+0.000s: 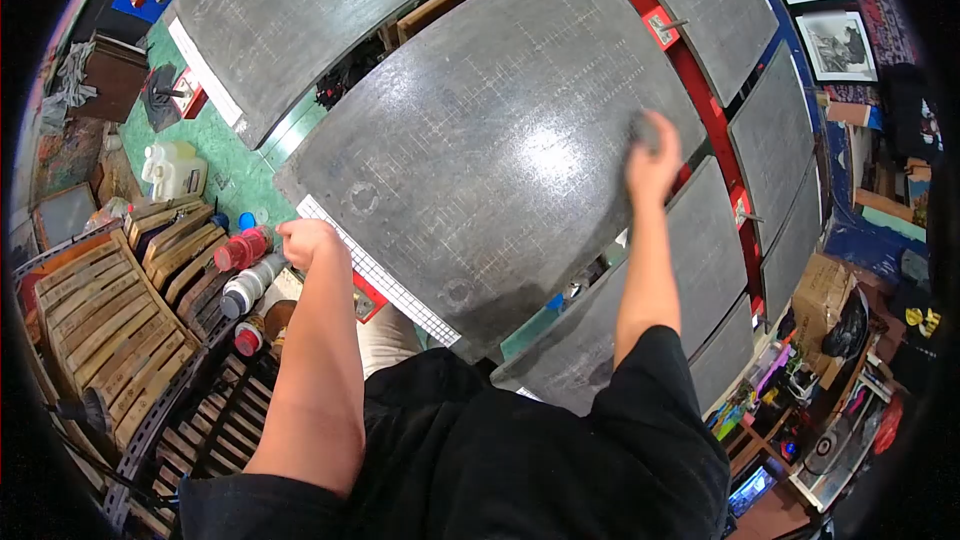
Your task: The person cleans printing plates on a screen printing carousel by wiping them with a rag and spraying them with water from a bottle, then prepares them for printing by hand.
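Observation:
A large grey board [480, 130] with a worn, shiny surface and faint pale print marks lies in front of me. Over its right side is my right hand [655, 160], slightly blurred, with fingers curled round a small dark grey thing [640, 127] whose kind I cannot make out. Along the board's near left edge runs a white strip with a black grid [385, 277]. Just beyond that strip's upper end is my left hand [308, 243], closed, fingers curled in, with nothing showing in it.
More grey boards [300, 10] stand around on red rails [715, 110]. At left, wooden-framed screens [110, 330] fill a rack beside red-capped bottles [243, 248] and a pale jug [173, 170] on the green floor. Cardboard boxes [825, 300] and a cluttered shelf lie at right.

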Available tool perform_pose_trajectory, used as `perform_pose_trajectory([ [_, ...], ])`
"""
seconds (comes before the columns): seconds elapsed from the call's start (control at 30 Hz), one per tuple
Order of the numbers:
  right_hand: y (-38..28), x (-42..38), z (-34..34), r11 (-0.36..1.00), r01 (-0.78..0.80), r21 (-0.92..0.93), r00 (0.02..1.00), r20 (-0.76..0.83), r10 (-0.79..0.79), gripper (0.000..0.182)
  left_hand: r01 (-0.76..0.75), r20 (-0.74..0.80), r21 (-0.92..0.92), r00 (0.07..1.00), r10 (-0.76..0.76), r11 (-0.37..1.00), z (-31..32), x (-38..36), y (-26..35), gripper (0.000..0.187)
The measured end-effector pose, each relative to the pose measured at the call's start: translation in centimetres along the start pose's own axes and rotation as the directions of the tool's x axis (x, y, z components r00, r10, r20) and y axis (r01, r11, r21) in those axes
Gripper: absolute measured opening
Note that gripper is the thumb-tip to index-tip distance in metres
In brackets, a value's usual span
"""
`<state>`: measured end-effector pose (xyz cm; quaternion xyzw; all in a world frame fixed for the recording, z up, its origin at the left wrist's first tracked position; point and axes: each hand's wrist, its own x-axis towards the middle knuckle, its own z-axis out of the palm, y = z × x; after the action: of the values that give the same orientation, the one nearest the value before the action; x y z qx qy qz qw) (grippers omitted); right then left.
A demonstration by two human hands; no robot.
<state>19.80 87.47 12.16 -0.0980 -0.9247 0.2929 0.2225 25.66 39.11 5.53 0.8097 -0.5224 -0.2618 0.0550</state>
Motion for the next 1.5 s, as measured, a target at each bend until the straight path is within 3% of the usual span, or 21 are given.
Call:
perform_pose_trajectory([
  [0.07,-7.8,-7.5,3.2,0.994,0.022,0.108,0.832,0.549,-0.078,0.059,-0.003,-0.006,-0.026,1.000,0.002,1.000,0.1,0.3,-0.3,0.064],
  [0.1,-9.9,-11.3,4.8,0.902,0.197,0.385,0.590,0.688,-0.423,0.059,0.016,0.011,-0.026,1.000,-0.015,1.000,0.1,0.4,-0.2,0.065],
  [0.17,-16.6,-19.7,5.9,0.656,0.100,0.748,0.386,0.579,-0.718,0.063,0.021,0.035,-0.034,0.999,-0.019,0.999,-0.1,0.1,-0.1,0.066],
  [0.27,-17.3,-19.5,3.3,0.725,-0.101,0.681,0.653,0.596,-0.468,0.068,0.041,0.100,-0.091,0.995,-0.032,0.995,-0.4,-0.2,0.0,0.071],
  [0.3,-15.6,-17.8,1.9,0.920,-0.032,0.391,0.809,0.551,-0.206,0.070,0.036,0.101,-0.095,0.995,-0.027,0.995,-0.5,-0.1,-0.1,0.071],
  [0.33,-13.7,-15.2,0.6,0.824,-0.332,0.459,0.895,0.429,0.122,0.066,0.069,0.161,-0.101,0.986,-0.052,0.993,-0.6,-0.1,0.0,0.073],
  [0.4,-6.6,-9.5,-1.6,0.986,-0.062,0.153,0.996,-0.061,0.072,0.058,0.093,0.216,-0.105,0.974,-0.069,0.990,4.9,5.8,-4.5,0.074],
  [0.47,-3.7,-9.8,-2.4,0.983,-0.111,0.146,0.984,-0.125,0.130,0.055,-0.008,0.424,-0.205,0.901,0.096,0.979,7.9,8.7,-4.4,0.072],
  [0.6,-10.6,-21.1,-2.8,0.952,0.220,0.214,0.841,0.454,-0.296,0.070,-0.095,0.749,-0.297,0.594,0.294,0.950,-0.2,7.8,-4.1,0.060],
  [0.73,-19.0,-30.3,-4.0,0.709,-0.200,0.676,0.608,0.653,-0.451,0.066,-0.481,0.556,-0.510,0.449,0.700,0.713,-6.1,16.7,-10.1,0.046],
  [0.83,-13.5,-27.5,-2.4,0.828,-0.257,0.498,0.877,0.481,-0.017,0.063,-0.587,0.571,-0.271,0.540,0.618,0.763,-13.0,19.2,-17.4,0.029],
  [0.87,-12.8,-23.1,-2.9,0.761,-0.336,0.555,0.936,0.284,0.207,0.059,-0.658,0.628,-0.243,0.453,0.632,0.713,-14.0,21.4,-20.9,0.026],
  [0.97,-4.1,-16.1,-3.8,0.985,-0.049,0.166,0.986,-0.149,0.075,0.053,-0.814,0.709,-0.315,0.139,0.691,0.488,-16.4,22.6,-27.8,0.023],
  [1.07,-7.5,-22.5,-2.6,0.978,-0.005,0.207,0.966,0.253,-0.048,0.064,-0.906,0.859,-0.189,0.035,0.511,0.380,-19.4,16.0,-27.2,0.030],
  [1.13,-13.7,-29.2,-2.5,0.909,0.089,0.408,0.723,0.601,-0.340,0.067,-0.894,0.920,-0.190,-0.019,0.391,0.405,-18.8,14.7,-27.8,0.033],
  [1.17,-15.8,-34.3,-1.9,0.749,-0.404,0.526,0.492,0.815,-0.307,0.070,-0.892,0.942,-0.201,-0.062,0.329,0.405,-18.2,14.4,-28.2,0.035],
  [1.2,-19.4,-35.4,-3.8,0.733,-0.075,0.676,0.491,0.664,-0.563,0.068,-0.865,0.948,-0.253,-0.131,0.291,0.434,-17.6,14.9,-28.6,0.038],
  [1.23,-21.4,-36.2,-5.1,0.733,-0.188,0.653,0.465,0.717,-0.520,0.067,-0.858,0.945,-0.263,-0.136,0.297,0.442,-17.7,15.1,-28.6,0.038],
  [1.37,-16.7,-30.6,-4.7,0.829,-0.279,0.484,0.916,0.392,0.079,0.063,-0.746,0.906,-0.335,-0.088,0.414,0.575,-19.5,18.4,-29.2,0.040],
  [1.43,-10.2,-24.3,-4.3,0.972,-0.052,0.230,0.997,-0.037,0.062,0.041,-0.746,0.868,-0.305,0.039,0.495,0.593,-21.2,22.2,-30.8,0.037],
  [1.5,-6.4,-21.6,-3.3,0.980,-0.178,0.095,0.978,-0.096,0.187,0.045,-0.810,0.840,-0.212,0.135,0.525,0.547,-23.9,26.2,-32.1,0.036],
])
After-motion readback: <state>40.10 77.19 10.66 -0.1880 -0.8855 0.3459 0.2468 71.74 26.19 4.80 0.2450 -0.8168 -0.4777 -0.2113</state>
